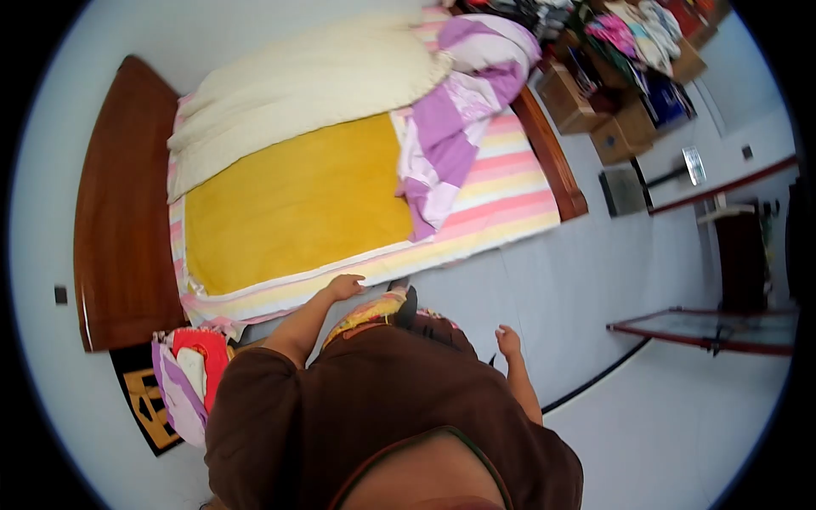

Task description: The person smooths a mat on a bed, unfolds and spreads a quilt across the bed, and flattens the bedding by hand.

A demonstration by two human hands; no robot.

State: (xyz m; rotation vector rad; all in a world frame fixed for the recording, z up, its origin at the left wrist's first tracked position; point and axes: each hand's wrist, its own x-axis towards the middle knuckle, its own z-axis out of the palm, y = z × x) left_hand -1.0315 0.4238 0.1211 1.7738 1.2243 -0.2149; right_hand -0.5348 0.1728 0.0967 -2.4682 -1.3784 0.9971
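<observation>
My left hand (346, 286) hangs beside the long near edge of the bed, its fingers loosely extended and nothing seen in them. Off to the right, over the floor, is my right hand (507, 340) with its fingers curled; what they hold, if anything, is hidden. A small dark sliver shows beside that hand. On the bed's striped sheet (518, 208) lies a yellow mat (297, 204). A cream blanket (314, 81) covers the far side, partly over the mat. A bunched purple-and-white quilt (450, 136) lies toward the right end.
A wooden headboard (123, 212) stands left and a footboard (552, 161) right. Folded cloths (191, 374) sit by the headboard. Cardboard boxes (625, 132) and piled clothes fill the upper right, near a weighing scale (625, 189). A red-framed glass door (714, 330) juts in at right.
</observation>
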